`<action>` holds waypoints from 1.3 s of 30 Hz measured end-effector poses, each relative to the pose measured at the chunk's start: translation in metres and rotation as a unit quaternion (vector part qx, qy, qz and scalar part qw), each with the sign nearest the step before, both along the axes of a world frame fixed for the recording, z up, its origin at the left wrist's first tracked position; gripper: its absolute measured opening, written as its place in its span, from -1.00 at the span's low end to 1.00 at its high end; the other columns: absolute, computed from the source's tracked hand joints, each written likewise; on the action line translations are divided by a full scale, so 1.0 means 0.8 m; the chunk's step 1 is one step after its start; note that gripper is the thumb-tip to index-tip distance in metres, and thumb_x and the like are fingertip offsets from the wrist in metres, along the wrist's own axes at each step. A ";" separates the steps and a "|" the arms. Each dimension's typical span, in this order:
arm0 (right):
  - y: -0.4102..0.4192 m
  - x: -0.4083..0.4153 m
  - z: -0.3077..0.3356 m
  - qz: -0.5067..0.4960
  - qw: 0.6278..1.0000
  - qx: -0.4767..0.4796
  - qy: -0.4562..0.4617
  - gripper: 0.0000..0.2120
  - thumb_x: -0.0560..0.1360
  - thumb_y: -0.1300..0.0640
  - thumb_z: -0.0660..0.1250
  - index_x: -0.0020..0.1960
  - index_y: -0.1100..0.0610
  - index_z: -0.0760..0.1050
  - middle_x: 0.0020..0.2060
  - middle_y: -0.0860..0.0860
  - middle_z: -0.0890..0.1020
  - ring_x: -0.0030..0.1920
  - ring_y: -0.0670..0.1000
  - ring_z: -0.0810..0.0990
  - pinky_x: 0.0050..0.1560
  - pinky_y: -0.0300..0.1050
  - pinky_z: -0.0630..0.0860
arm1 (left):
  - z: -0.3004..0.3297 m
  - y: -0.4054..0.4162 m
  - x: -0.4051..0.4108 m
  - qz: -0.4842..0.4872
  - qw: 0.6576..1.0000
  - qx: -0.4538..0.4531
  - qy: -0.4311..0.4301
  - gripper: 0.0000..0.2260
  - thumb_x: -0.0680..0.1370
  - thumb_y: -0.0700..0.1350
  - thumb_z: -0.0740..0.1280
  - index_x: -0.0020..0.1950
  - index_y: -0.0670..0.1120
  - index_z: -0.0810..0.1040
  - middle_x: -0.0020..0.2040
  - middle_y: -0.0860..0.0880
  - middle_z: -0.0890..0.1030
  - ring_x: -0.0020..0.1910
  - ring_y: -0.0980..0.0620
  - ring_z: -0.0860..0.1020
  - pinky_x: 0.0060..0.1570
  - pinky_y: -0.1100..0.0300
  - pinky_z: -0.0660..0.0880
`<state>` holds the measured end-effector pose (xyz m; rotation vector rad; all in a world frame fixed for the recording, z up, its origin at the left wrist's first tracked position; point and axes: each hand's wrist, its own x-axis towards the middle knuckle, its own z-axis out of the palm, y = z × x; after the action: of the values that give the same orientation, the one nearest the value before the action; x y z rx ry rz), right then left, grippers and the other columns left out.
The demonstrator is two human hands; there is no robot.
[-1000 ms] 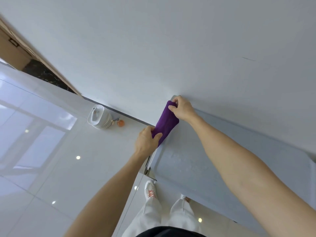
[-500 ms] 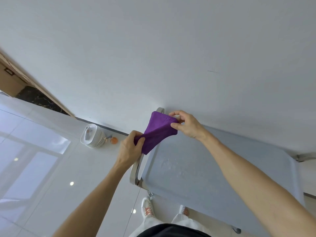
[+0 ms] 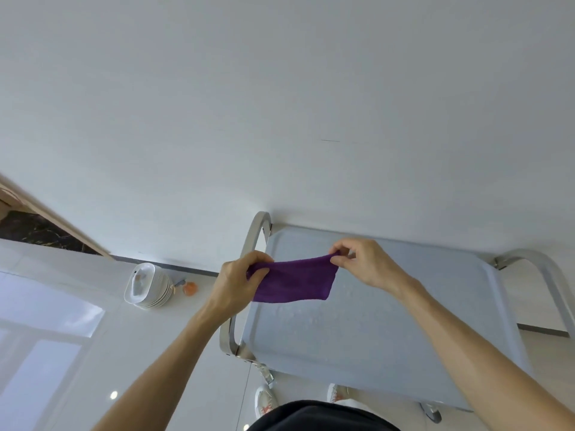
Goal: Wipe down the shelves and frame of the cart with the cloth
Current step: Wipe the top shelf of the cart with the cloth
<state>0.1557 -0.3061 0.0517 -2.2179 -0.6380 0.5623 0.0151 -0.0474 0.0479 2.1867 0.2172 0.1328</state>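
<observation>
Both hands have lifted the purple cloth (image 3: 294, 283) off the corner, left hand (image 3: 238, 283) and right hand (image 3: 365, 264) pinching it taut above the cart's top shelf (image 3: 389, 331). Those light fingertip grips could slip, dropping it before any wiping.

The left hand (image 3: 238, 283) covers the near end of the purple cloth (image 3: 295, 283) and part of the cart's left handle (image 3: 253, 236). The cart's lower shelves lie hidden under the top shelf (image 3: 373, 331). The right handle (image 3: 541, 275) runs off the frame's right edge. Both shoes (image 3: 264, 402) are partly hidden at the bottom. Beside the white dishes (image 3: 147, 286) at left, a small orange object (image 3: 189, 288) is too small to identify
</observation>
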 end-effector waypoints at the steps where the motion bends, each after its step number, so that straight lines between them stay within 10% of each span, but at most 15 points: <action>1: -0.009 -0.008 -0.004 0.014 1.000 -0.016 -0.006 -0.91 0.53 0.11 0.40 -0.08 -0.09 0.59 -0.10 -0.19 0.58 -0.07 -0.26 0.53 -0.01 -0.34 0.45 | -0.005 -0.002 -0.004 -0.022 1.000 -0.001 0.018 -0.76 0.57 -0.24 0.31 -0.01 0.13 0.61 -0.11 0.27 0.64 -0.07 0.22 0.60 -0.14 0.45 0.46; 11: -0.041 -0.059 -0.069 0.005 0.981 -0.044 0.191 -0.94 0.57 0.20 0.33 -0.05 0.06 0.54 -0.13 0.00 0.73 -0.18 -0.05 0.69 -0.07 -0.18 0.64 | -0.064 0.004 -0.008 -0.166 0.970 0.006 0.180 -0.76 0.54 -0.22 0.31 -0.05 0.14 0.62 -0.10 0.21 0.65 -0.05 0.17 0.60 0.00 0.24 0.55; 24: -0.031 -0.027 -0.135 -0.095 0.979 -0.149 0.097 -0.76 0.62 0.21 0.20 0.25 0.19 0.51 0.19 0.12 0.59 0.20 0.08 0.57 0.11 -0.23 0.42 | -0.112 -0.031 0.030 -0.049 0.985 0.048 0.162 -0.80 0.61 -0.25 0.27 0.19 -0.12 0.59 0.15 -0.05 0.60 0.00 0.08 0.57 -0.10 0.49 0.42; 39: -0.086 -0.073 -0.230 0.014 0.939 -0.340 -0.036 -0.45 0.65 -0.13 0.09 0.60 -0.06 0.08 0.61 0.00 0.02 0.58 0.16 0.03 0.47 0.35 0.07 | -0.170 -0.104 0.014 -0.061 0.964 0.074 0.248 -0.71 0.63 -0.14 0.28 0.36 -0.07 0.48 0.35 -0.04 0.47 0.28 -0.01 0.47 0.21 0.21 0.43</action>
<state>0.0973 -0.3748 -0.1319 -2.8884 -0.5644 0.8112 0.0264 -0.1306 -0.0878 2.3440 0.3588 -0.4893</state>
